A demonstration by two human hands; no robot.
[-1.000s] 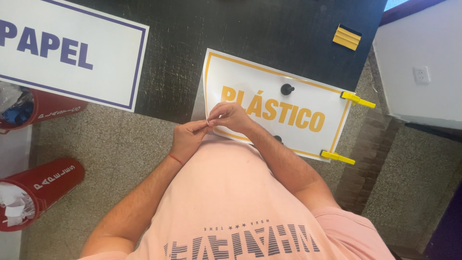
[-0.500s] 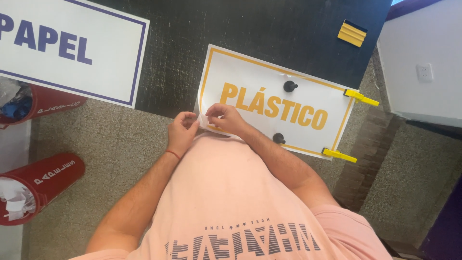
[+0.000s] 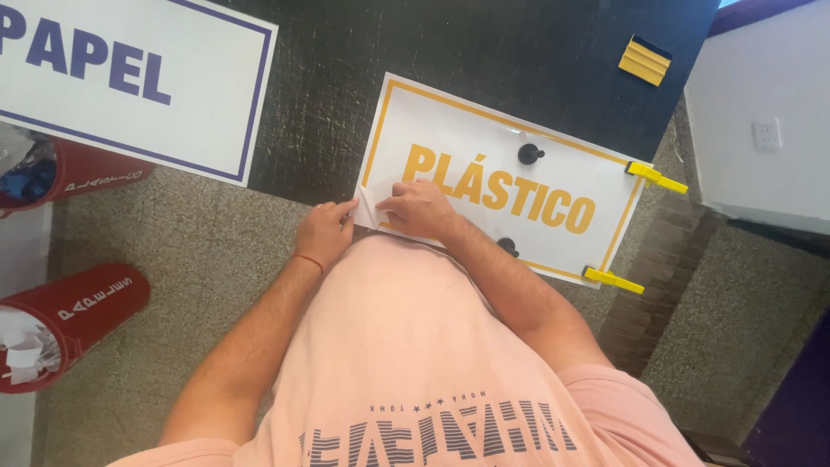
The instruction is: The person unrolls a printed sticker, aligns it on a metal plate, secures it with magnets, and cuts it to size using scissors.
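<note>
the white sign with orange lettering (image 3: 510, 186) lies on the dark desk (image 3: 346, 78), long axis running rightward from both hands. left hand (image 3: 324, 232) pinches its lifted near-left corner (image 3: 367, 207); right hand (image 3: 422, 207) presses flat beside it, holding nothing. the peeled layer is probably backing film; fingertips are partly hidden.

White sign (image 3: 519, 164) – orange border and letters; yellow clamps (image 3: 655, 176) – dark tabletop (image 3: 415, 43)
</note>
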